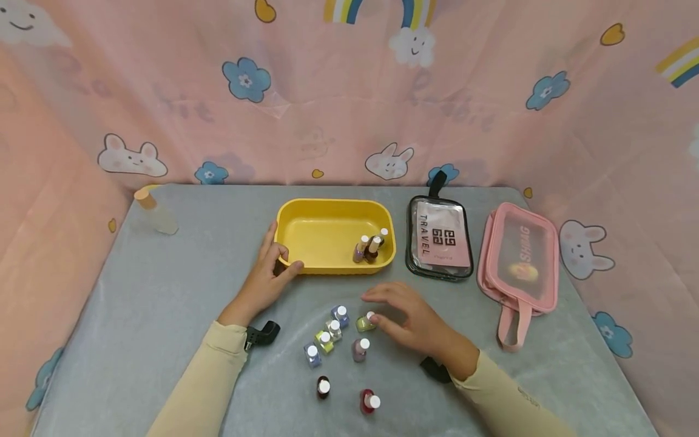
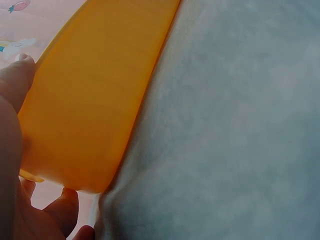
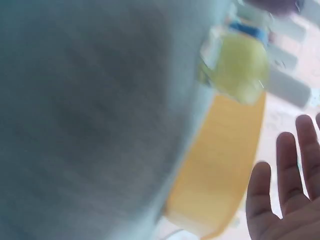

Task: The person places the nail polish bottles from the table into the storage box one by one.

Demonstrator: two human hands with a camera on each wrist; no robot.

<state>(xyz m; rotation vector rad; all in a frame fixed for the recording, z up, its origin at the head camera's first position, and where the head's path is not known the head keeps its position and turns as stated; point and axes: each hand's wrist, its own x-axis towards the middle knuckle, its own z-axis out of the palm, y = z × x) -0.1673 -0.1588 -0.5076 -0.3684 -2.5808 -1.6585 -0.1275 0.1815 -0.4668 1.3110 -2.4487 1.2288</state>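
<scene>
A yellow plastic tray (image 1: 333,267) lies at the middle of the table. My left hand (image 1: 264,279) grips its near left corner, thumb along the front wall and fingers at the left side; the left wrist view shows the tray wall (image 2: 95,100) close up. Three nail polish bottles (image 1: 371,250) stand in the tray's right end. My right hand (image 1: 417,321) hovers with relaxed, extended fingers beside a light green nail polish bottle (image 1: 364,322). In the right wrist view that green bottle (image 3: 240,67) appears apart from the fingers (image 3: 290,172), slightly blurred.
Nearer stand several more nail polish bottles, among them a mauve one (image 1: 359,350), a red one (image 1: 368,402) and a dark one (image 1: 323,387). Right of the tray lie a black-edged clear pouch (image 1: 441,237) and a pink pouch (image 1: 521,261). A frosted bottle (image 1: 159,212) is at the far left.
</scene>
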